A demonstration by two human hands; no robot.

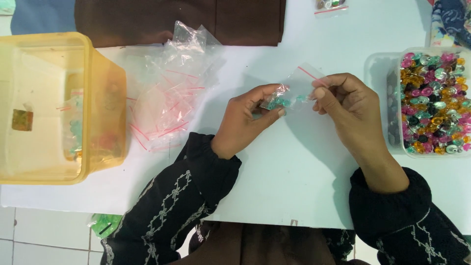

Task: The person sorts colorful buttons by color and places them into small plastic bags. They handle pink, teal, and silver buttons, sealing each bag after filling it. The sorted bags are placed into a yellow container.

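small clear bag (pixel 297 91) of teal beads hangs mid-frame, long axis left-right, pinched shut-fingered at both ends: left hand (pixel 248 120) low left, right hand (pixel 346 105) at its red-striped mouth.

A flat white table top (pixel 294 167) fills the view under even light; white floor tiles (pixel 44 240) with dark joints show below its near edge.

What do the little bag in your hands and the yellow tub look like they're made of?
Small bag: thin clear plastic film, glossy and crinkled, with a red seal strip. Yellow tub: translucent rigid plastic, apparently; contents show dimly through its wall.
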